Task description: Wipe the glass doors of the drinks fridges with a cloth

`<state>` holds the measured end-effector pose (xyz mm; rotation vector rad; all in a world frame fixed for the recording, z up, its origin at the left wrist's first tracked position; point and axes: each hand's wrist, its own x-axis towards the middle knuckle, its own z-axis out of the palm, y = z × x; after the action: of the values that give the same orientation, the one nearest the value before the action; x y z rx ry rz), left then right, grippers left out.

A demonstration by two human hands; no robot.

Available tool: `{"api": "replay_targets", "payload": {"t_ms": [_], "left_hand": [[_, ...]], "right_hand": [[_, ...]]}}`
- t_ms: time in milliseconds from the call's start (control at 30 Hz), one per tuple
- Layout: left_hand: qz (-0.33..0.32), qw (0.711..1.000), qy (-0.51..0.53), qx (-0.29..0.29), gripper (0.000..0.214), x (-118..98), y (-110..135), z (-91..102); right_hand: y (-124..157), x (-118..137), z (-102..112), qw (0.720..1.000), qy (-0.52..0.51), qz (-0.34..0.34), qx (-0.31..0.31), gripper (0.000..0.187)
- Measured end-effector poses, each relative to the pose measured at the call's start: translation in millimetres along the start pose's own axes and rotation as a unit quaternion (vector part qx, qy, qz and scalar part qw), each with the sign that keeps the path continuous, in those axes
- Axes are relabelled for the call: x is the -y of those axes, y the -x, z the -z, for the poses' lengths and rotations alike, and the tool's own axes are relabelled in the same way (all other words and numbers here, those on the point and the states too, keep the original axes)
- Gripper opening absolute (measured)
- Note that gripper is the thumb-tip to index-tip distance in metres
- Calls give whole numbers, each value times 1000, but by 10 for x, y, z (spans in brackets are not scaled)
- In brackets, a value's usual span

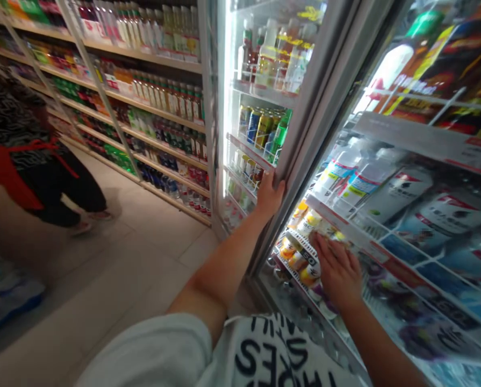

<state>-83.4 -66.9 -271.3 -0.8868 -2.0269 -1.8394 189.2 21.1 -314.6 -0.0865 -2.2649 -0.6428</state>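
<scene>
My left hand (269,196) is closed around the edge of the metal-framed cooler door (304,115), its arm stretched forward. Its thumb and a finger show against the frame; the rest of the grip is partly hidden. Inside the lit cooler on the right, my right hand (339,271) is stretched out, fingers close together and somewhat blurred. Its fingertips are by small yellow-and-white drink bottles (309,221) and a shelf-edge price strip (304,252). No item shows in it. Another row of yellow-topped drinks (294,262) stands just below the strip.
Large clear bottles (357,174) fill the shelf above my right hand. Cans (260,126) and bottles show behind glass at left. Wooden shelves (143,51) of drinks line the far wall. A person in a red apron (6,177) stands at left, near a wrapped pack (10,293).
</scene>
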Motion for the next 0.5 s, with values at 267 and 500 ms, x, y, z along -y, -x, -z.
{"api": "replay_targets", "payload": {"t_ms": [267, 500], "left_hand": [[48, 991, 82, 96, 20, -96, -158, 345], [68, 980, 107, 152, 14, -140, -309, 528]], "right_hand": [[-581, -104, 18, 990, 50, -93, -96, 58], [-605, 36, -104, 986, 57, -114, -104, 61]]}}
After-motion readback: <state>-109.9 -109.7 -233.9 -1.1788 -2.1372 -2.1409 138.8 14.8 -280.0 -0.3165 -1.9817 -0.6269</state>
